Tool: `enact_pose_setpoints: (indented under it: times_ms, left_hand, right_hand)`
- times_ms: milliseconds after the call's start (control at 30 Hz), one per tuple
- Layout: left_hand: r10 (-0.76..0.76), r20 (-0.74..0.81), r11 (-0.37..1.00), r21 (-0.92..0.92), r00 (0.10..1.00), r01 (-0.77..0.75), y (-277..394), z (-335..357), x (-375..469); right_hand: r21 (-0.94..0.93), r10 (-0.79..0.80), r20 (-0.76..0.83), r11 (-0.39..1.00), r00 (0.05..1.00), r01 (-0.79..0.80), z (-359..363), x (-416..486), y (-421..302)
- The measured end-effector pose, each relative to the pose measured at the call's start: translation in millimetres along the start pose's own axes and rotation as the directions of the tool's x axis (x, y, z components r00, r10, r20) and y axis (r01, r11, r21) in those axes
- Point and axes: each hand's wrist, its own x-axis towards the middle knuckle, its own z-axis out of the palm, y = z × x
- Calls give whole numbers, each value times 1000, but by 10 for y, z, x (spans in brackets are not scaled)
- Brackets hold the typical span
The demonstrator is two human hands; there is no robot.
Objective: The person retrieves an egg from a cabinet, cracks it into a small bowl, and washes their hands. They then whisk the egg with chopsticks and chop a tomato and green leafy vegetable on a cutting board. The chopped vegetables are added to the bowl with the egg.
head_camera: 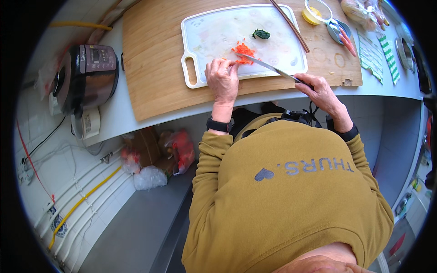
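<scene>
My right hand (pixel 315 88) grips the dark handle of a kitchen knife (pixel 268 66). Its blade points up and to the left, with the tip over a small pile of finely chopped orange pieces (pixel 243 51), which look like carrot. My left hand (pixel 222 76) is curled at the near edge of the white cutting board (pixel 218 17), beside the pile and close to the blade tip. Its fingertips are hidden, so whether they hold anything does not show. Beyond the pile lies a dark green clump of cooked leaves (pixel 261 33).
Chopsticks (pixel 290 25) slant across the board's right side. A wooden board (pixel 153 61) lies underneath. To the right are a container of yellow contents (pixel 312 15), a small blue dish (pixel 336 30), pink-handled tool (pixel 347 42) and striped cloths (pixel 370 56). An electric cooker (pixel 90 75) stands left.
</scene>
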Motion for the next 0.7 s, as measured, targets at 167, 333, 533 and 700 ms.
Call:
enact_pose_setpoints:
  times_ms: [167, 333, 533, 700]
  left_hand:
    - [30, 17, 999, -25, 999, -30, -95, -82, 1]
    - [-1, 37, 1000, 0, 999, 1, -129, -136, -16]
    - [52, 98, 997, 44, 994, -56, -68, 11, 28]
    - [42, 96, 999, 31, 994, -45, -53, 47, 57]
  right_hand:
    - [-61, -56, 30, 996, 998, 58, 46, 5, -41]
    - [-86, -47, 3, 995, 999, 47, 80, -4, -40]
    - [36, 18, -16, 999, 1000, -17, 114, 27, -35]
    - [-11, 92, 38, 996, 995, -92, 93, 43, -71]
